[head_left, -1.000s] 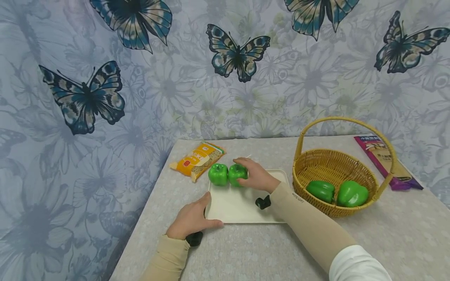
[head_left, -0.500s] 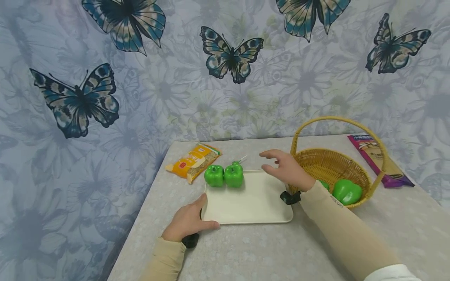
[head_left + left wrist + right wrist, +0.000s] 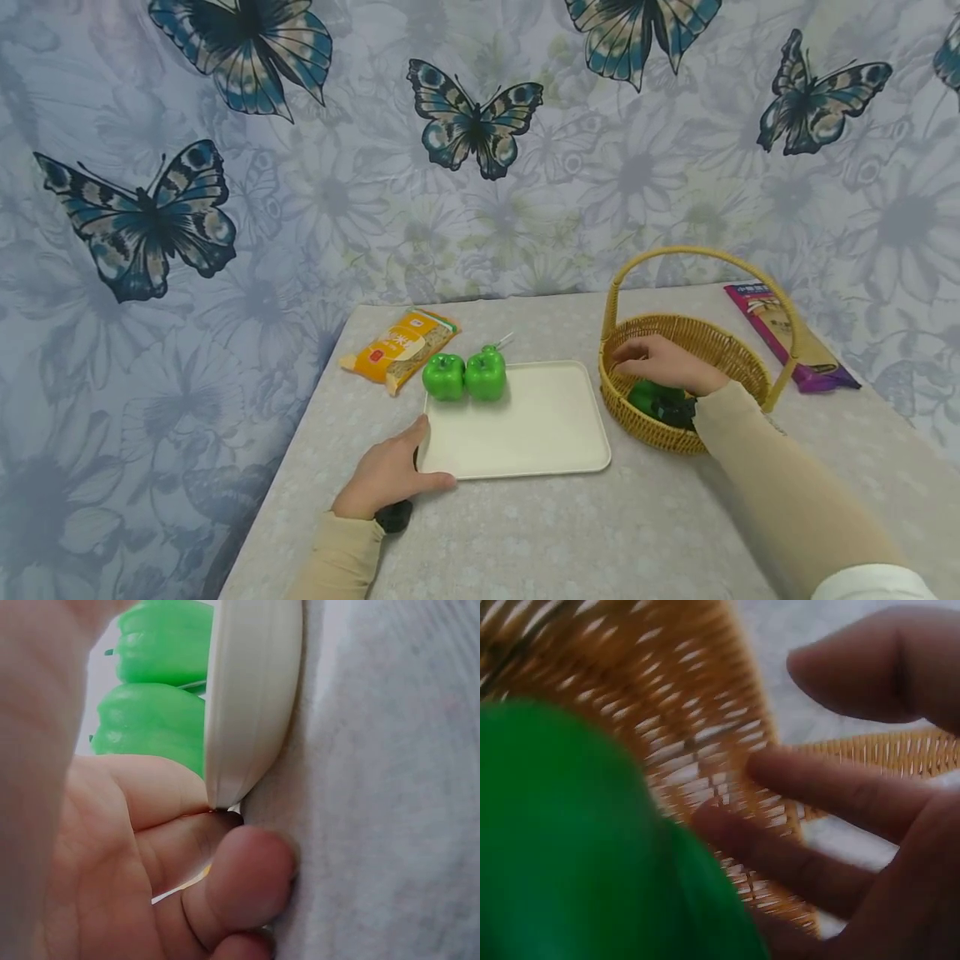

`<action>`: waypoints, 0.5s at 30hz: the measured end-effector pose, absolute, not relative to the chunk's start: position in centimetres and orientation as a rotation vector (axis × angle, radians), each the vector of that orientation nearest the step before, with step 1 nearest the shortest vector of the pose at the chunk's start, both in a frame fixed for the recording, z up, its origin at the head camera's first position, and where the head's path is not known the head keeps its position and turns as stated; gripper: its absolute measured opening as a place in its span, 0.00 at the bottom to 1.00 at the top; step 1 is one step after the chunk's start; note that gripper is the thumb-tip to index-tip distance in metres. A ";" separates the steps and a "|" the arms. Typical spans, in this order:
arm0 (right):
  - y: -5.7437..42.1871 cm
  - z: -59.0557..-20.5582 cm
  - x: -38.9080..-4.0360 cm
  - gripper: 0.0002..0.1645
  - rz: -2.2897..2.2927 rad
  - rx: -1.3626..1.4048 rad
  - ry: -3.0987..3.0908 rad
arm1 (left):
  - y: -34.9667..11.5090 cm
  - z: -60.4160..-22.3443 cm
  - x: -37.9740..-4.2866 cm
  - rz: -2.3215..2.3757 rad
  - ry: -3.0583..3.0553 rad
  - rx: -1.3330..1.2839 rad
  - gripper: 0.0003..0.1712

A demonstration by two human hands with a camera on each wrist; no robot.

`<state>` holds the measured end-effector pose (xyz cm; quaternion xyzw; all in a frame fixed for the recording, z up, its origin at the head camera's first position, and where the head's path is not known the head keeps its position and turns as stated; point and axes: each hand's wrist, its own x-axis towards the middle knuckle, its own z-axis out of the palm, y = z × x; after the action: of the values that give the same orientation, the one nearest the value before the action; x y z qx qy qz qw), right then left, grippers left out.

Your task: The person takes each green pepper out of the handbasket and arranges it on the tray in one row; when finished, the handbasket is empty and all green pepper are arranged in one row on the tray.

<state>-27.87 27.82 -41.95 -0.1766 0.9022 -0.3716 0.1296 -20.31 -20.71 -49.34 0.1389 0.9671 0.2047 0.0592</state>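
My left hand (image 3: 386,475) holds the near left corner of a cream rectangular tray (image 3: 532,429), thumb along the front edge and fingers against the left side. Two shiny green bell peppers, a left one (image 3: 444,377) and a right one (image 3: 486,375), stand side by side at the tray's back left. Over the wicker basket (image 3: 637,423) on the right, my right hand (image 3: 667,365) reaches in with fingers apart and nothing between them. Beside it in the right wrist view is a large green bell pepper (image 3: 570,840). My wrist and sleeve hide much of the basket's contents.
An orange packet of grain (image 3: 401,348) lies behind the tray to the left. Behind the basket at right lies a purple and tan packet (image 3: 795,337). The basket's tall arched handle (image 3: 701,252) rises over my right hand. A butterfly-patterned backdrop stands behind the table.
My right hand has left the right-hand pepper on the tray and moved rightward into the basket. The left hand stays at the tray corner. The head view has shifted slightly.
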 end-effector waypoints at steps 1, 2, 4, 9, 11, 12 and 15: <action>27.9 -42.3 -28.0 0.25 -1.067 -0.512 2.622 | -20.7 -49.4 -20.3 0.620 2.929 0.424 0.76; 28.1 -42.7 -28.1 0.24 -1.056 -0.499 2.625 | -20.7 -49.4 -20.2 0.622 2.928 0.426 0.76; 28.4 -43.3 -28.1 0.23 -1.049 -0.465 2.634 | -20.6 -49.4 -20.2 0.634 2.930 0.434 0.75; 28.7 -44.0 -28.3 0.22 -0.991 -0.416 2.704 | -20.5 -49.4 -20.1 0.640 2.934 0.453 0.75; 28.6 -44.1 -28.5 0.21 -0.954 -0.425 2.719 | -20.6 -49.4 -20.1 0.637 2.932 0.452 0.75; 28.5 -44.1 -28.6 0.20 -0.943 -0.427 2.726 | -20.7 -49.4 -20.1 0.636 2.932 0.454 0.75; 28.3 -44.1 -28.9 0.21 -0.949 -0.410 2.759 | -20.9 -49.3 -20.2 0.640 2.929 0.452 0.75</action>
<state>-28.92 28.32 -44.11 -0.1384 0.9320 -0.3206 0.0975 -20.22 -20.95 -49.27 0.1489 0.9646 0.2109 0.0547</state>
